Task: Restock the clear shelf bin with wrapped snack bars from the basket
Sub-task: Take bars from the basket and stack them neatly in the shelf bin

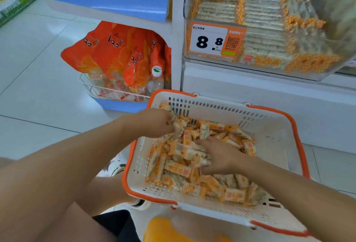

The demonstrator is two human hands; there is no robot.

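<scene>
Both hands reach into the white basket (273,141): left hand (154,122) fingers pinch wrapped snack bars (179,168); right hand (219,155) fingers lie spread over them.

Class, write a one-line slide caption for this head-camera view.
Both hands, left and right, gather wrapped snack bars in the orange-rimmed basket below the clear shelf bin.

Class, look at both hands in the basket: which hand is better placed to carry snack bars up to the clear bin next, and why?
Probably the left hand: its fingers already curl round snack bars at the basket's far end. The right hand only lies flat on the pile.
</scene>
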